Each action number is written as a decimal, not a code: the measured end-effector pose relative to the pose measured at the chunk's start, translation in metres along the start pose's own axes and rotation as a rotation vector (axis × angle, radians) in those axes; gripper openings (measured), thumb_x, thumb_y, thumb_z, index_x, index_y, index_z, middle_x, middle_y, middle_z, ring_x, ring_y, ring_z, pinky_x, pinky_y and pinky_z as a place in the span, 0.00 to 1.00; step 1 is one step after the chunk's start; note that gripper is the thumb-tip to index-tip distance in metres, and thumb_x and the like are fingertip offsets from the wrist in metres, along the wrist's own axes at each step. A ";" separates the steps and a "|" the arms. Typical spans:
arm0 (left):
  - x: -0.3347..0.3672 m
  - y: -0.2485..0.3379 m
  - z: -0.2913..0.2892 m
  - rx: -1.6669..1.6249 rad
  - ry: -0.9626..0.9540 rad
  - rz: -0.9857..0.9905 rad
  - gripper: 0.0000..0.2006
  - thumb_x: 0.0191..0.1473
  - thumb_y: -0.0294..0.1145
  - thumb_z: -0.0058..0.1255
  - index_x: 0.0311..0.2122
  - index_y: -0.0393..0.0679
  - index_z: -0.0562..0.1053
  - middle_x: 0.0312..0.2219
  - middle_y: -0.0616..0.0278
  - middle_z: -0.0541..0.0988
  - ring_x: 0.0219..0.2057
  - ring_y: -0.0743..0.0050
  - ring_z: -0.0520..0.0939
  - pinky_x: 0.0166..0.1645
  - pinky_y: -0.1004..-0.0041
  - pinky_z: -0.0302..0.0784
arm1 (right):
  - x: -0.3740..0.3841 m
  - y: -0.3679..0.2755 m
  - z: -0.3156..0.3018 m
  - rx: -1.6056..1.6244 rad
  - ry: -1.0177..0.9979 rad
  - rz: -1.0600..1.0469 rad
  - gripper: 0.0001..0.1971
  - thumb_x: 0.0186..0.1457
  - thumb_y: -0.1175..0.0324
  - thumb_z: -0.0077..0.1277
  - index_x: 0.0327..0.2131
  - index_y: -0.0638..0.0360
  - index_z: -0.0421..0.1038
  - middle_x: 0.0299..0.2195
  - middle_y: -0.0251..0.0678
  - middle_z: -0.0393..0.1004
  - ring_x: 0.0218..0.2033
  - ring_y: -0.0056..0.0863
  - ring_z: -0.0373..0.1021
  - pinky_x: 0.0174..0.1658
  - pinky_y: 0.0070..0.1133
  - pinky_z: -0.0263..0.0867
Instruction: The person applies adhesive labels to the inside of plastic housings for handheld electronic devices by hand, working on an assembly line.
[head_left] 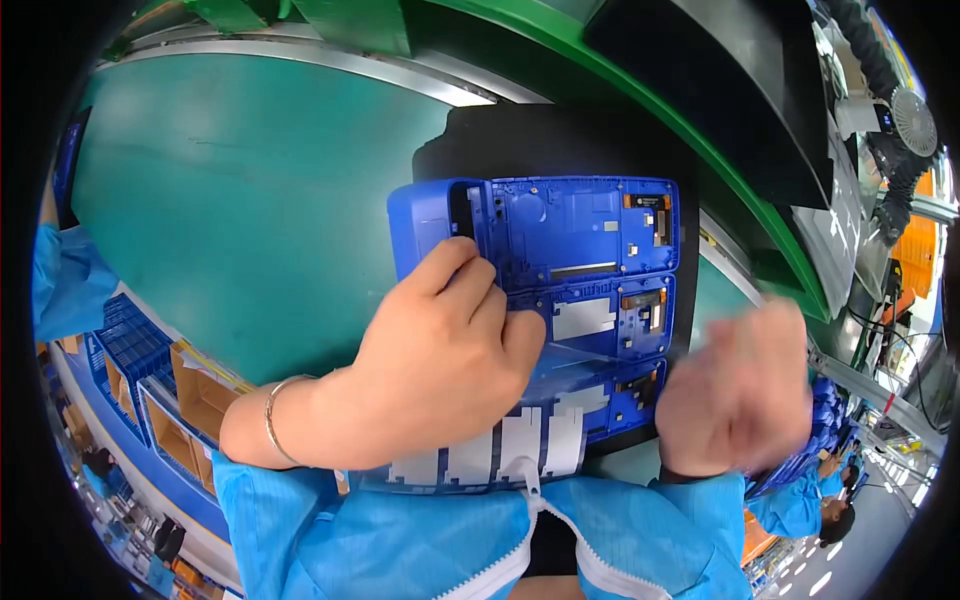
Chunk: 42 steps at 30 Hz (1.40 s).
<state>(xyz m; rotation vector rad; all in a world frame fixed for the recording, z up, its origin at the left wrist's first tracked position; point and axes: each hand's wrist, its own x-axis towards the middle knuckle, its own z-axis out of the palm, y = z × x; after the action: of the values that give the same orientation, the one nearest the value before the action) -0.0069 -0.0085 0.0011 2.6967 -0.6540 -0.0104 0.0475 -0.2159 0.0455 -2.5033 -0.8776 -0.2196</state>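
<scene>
My left hand [440,350] is closed, its fingers curled down over the inner edge of a blue plastic housing [415,215]; its fingertips, and anything in them, are hidden. Beside that housing lies an open blue plastic shell [560,225] with small dark and orange-brown parts at its right end. Two similar shells are lined up nearer me, the middle one bearing a white rectangular sticker [583,319]. Below my left hand lies a clear sheet with several white stickers [521,442], partly covered by the hand. Off to the right of the shells, my right hand [740,395] is smeared by motion.
A black mat [560,140] lies under the shells on a green tabletop [250,180]. A green metal frame [640,80] and a dark panel [720,90] rise at the far right. Blue crates [140,335] and cardboard boxes [205,385] stand left; another person's sleeve [70,280] shows there.
</scene>
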 end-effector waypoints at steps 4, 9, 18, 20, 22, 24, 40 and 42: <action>0.002 -0.013 0.010 -0.058 0.143 0.035 0.07 0.29 0.28 0.47 0.18 0.39 0.65 0.18 0.54 0.72 0.27 0.60 0.75 0.42 0.63 0.71 | 0.034 0.044 0.078 0.674 0.106 0.272 0.03 0.54 0.77 0.50 0.30 0.63 0.66 0.34 0.33 0.70 0.28 0.10 0.62 0.32 0.09 0.58; 0.003 -0.017 0.017 -0.080 0.207 0.084 0.09 0.27 0.29 0.48 0.19 0.38 0.66 0.16 0.55 0.71 0.24 0.62 0.75 0.37 0.64 0.73 | 0.040 0.042 0.094 0.554 0.021 0.289 0.03 0.51 0.81 0.51 0.29 0.64 0.67 0.35 0.33 0.69 0.27 0.09 0.61 0.33 0.09 0.58; 0.003 -0.020 0.015 -0.092 0.221 0.090 0.06 0.30 0.26 0.49 0.19 0.38 0.66 0.16 0.55 0.73 0.24 0.63 0.76 0.38 0.66 0.74 | 0.040 0.038 0.100 0.429 0.047 0.205 0.05 0.48 0.85 0.51 0.27 0.65 0.68 0.31 0.34 0.67 0.35 0.15 0.64 0.35 0.12 0.58; 0.003 -0.020 0.016 -0.096 0.228 0.087 0.06 0.30 0.26 0.49 0.19 0.38 0.66 0.16 0.55 0.73 0.24 0.63 0.77 0.38 0.66 0.74 | 0.044 0.035 0.102 0.427 0.097 0.228 0.06 0.44 0.84 0.54 0.24 0.63 0.68 0.26 0.34 0.69 0.32 0.21 0.64 0.33 0.16 0.59; 0.003 -0.020 0.016 -0.098 0.235 0.083 0.06 0.30 0.26 0.50 0.18 0.38 0.66 0.16 0.55 0.73 0.24 0.63 0.77 0.38 0.66 0.74 | 0.046 0.032 0.103 0.426 0.149 0.250 0.07 0.40 0.82 0.56 0.22 0.60 0.68 0.21 0.34 0.70 0.29 0.27 0.65 0.31 0.20 0.60; 0.003 -0.020 0.016 -0.100 0.229 0.078 0.06 0.31 0.26 0.50 0.19 0.38 0.66 0.16 0.55 0.73 0.24 0.63 0.77 0.38 0.66 0.73 | 0.046 0.031 0.103 0.445 0.161 0.285 0.08 0.40 0.83 0.56 0.22 0.59 0.68 0.21 0.34 0.70 0.30 0.27 0.65 0.32 0.20 0.60; 0.004 -0.019 0.014 -0.113 0.199 0.066 0.06 0.32 0.26 0.50 0.19 0.38 0.66 0.17 0.54 0.73 0.24 0.63 0.77 0.37 0.66 0.73 | 0.047 0.035 0.103 0.453 0.103 0.341 0.07 0.41 0.82 0.56 0.23 0.59 0.69 0.18 0.32 0.69 0.32 0.29 0.66 0.34 0.21 0.61; 0.004 -0.020 0.015 -0.102 0.218 0.070 0.05 0.32 0.25 0.49 0.19 0.38 0.66 0.17 0.54 0.73 0.24 0.63 0.77 0.37 0.67 0.73 | 0.046 0.035 0.103 0.467 0.091 0.356 0.07 0.41 0.82 0.55 0.23 0.59 0.69 0.18 0.32 0.68 0.32 0.29 0.66 0.34 0.21 0.61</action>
<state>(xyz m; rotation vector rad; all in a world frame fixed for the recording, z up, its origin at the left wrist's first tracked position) 0.0042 0.0009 -0.0199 2.5290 -0.6606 0.2574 0.1048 -0.1647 -0.0445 -2.1398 -0.3780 -0.0057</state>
